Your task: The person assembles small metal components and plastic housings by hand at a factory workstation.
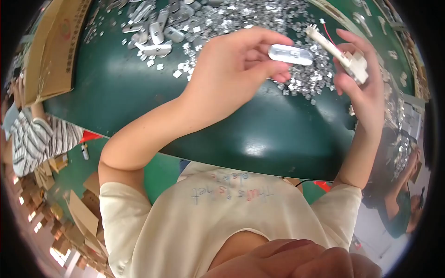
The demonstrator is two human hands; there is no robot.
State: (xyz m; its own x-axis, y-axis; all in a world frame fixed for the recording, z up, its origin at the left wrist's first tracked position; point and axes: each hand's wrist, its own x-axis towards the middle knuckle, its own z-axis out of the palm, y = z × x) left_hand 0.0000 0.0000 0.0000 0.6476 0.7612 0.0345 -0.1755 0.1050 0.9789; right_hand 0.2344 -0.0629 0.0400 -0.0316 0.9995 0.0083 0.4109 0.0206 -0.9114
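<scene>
Between the thumb and fingers of my left hand (222,74) is a silver oval shell (301,56), shiny, with a small mark in its middle. My right hand (370,95) grips a white plastic stick-like part (330,47) by its blocky end. From that part rises a thin red wire with a small white connector. The shell and the plastic part are apart, both held above the table. Beneath them spreads a heap of small square silver pieces (308,83). Larger silver shells (157,49) lie in a loose pile beyond my left hand.
The dark green table (250,143) curves in front of me. A cardboard box (51,60) stands at its left. A person in a striped top (34,141) sits at far left; another person (398,204) works at far right. Cartons (83,217) lie on the floor at lower left.
</scene>
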